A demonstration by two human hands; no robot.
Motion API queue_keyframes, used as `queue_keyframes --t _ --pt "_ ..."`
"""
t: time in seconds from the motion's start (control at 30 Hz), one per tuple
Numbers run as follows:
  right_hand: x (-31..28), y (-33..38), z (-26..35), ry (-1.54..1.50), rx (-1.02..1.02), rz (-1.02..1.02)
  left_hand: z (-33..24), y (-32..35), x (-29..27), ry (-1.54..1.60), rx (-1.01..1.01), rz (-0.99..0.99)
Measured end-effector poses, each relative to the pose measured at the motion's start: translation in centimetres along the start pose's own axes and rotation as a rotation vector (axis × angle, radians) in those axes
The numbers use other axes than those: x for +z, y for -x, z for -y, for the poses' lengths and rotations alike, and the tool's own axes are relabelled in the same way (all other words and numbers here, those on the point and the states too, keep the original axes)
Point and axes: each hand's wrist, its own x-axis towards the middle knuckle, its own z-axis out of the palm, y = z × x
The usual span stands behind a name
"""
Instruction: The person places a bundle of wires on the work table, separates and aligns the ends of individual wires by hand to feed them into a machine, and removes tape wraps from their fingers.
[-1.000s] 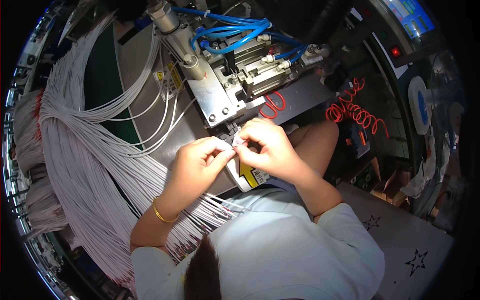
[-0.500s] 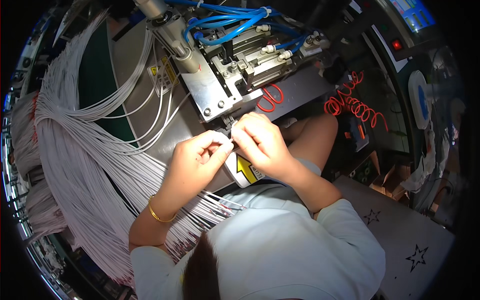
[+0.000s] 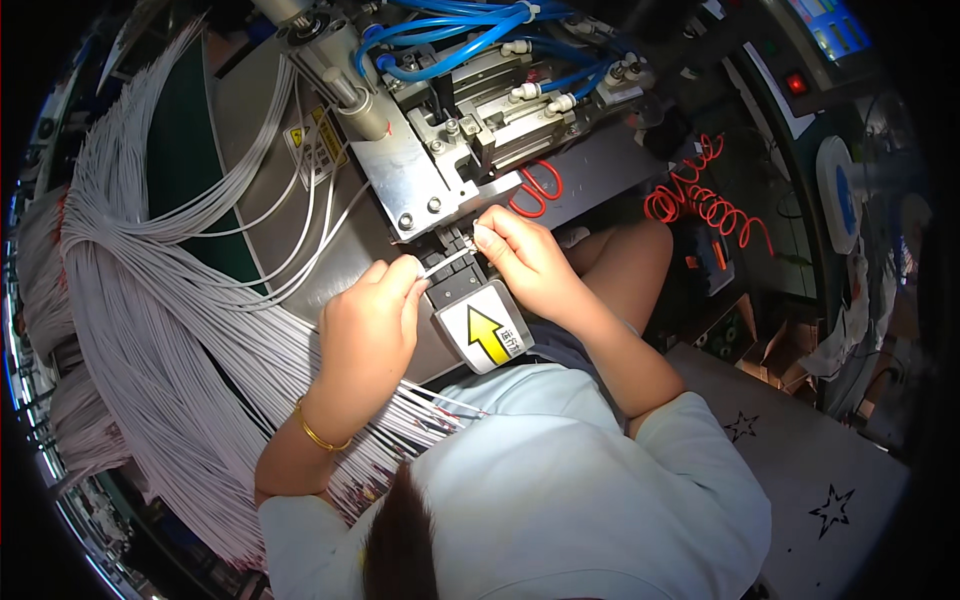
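1. White wire (image 3: 447,263): we pinch it between both hands, at the machine's (image 3: 440,150) mouth.
2. Left hand (image 3: 368,322): fingers clamped on its near end.
3. Right hand (image 3: 525,262): fingertips closed on its far end.
4. Wire bundle (image 3: 150,300): we see it lying left.

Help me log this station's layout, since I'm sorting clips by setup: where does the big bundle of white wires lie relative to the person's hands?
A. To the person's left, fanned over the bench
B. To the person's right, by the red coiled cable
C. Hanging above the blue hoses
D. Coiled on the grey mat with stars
A: the white wire bundle fans over the bench on the person's left, beside the left hand; the red coiled cable lies on the opposite side.
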Motion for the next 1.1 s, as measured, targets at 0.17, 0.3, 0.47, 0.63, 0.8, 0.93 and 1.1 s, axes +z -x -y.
queue_keyframes --t 0.17,0.3,0.47,0.63,0.8,0.93,1.1 --pt "0.2 -0.1 -0.2 0.138 -0.115 -0.064 -0.8 0.5 0.6 -0.085 0.004 -0.081" --pt "-0.1 -0.3 0.4 0.382 -0.295 -0.144 -1.8 0.5 0.8 -0.048 0.135 0.004" --pt "-0.4 -0.4 1.0 0.428 -0.241 -0.094 -1.4 0.2 1.0 -0.159 0.173 0.031" --pt "-0.9 -0.7 -0.1 0.064 -0.023 0.053 -1.2 0.1 0.8 -0.125 0.181 0.039" --pt "-0.8 -0.2 0.2 0.058 0.023 0.05 -0.4 0.9 -1.4 0.024 0.269 0.219" --pt "-0.5 0.1 0.0 -0.086 -0.046 -0.278 -1.2 3.2 -0.9 -0.133 0.41 0.59" --pt "-0.5 0.8 1.5 0.051 -0.136 -0.24 -1.0 1.3 -1.6 0.223 0.235 0.191"
